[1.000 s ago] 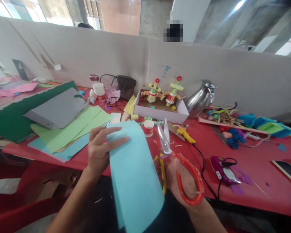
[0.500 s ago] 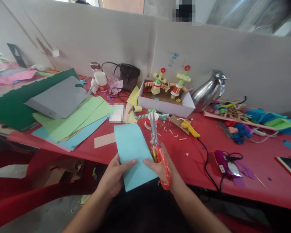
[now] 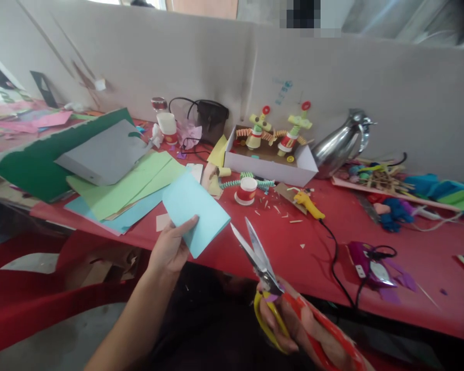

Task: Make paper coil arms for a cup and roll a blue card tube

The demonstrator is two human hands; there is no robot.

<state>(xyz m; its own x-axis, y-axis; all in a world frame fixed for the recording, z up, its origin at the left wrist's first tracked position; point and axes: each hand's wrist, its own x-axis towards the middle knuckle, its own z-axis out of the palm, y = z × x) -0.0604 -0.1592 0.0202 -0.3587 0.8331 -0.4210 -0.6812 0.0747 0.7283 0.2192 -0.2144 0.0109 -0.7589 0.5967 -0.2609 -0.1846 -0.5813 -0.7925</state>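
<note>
No cut shows yet in the light blue paper sheet (image 3: pixel 195 211): its edges look straight and whole, so the cutting seems still to come. The left hand (image 3: pixel 170 250) pinches its near edge, holding it above the red table (image 3: pixel 410 257). The right hand (image 3: pixel 297 327) grips the scissors (image 3: pixel 272 288) (orange and yellow loop handles, bright steel blades) with blades parted, just beside the smooth, flat sheet.

Craft workshop, shared room. Red worktop (image 3: pixel 371 288) against a grey partition (image 3: pixel 332 82), strewn with coloured paper sheets (image 3: pixel 116 190), paper scraps, a yellow glue gun (image 3: pixel 309 204), a box of paper figures (image 3: pixel 270 154), sticks and felt bits (image 3: pixel 375 178). More paper on a neighbouring table (image 3: pixel 31 121).
</note>
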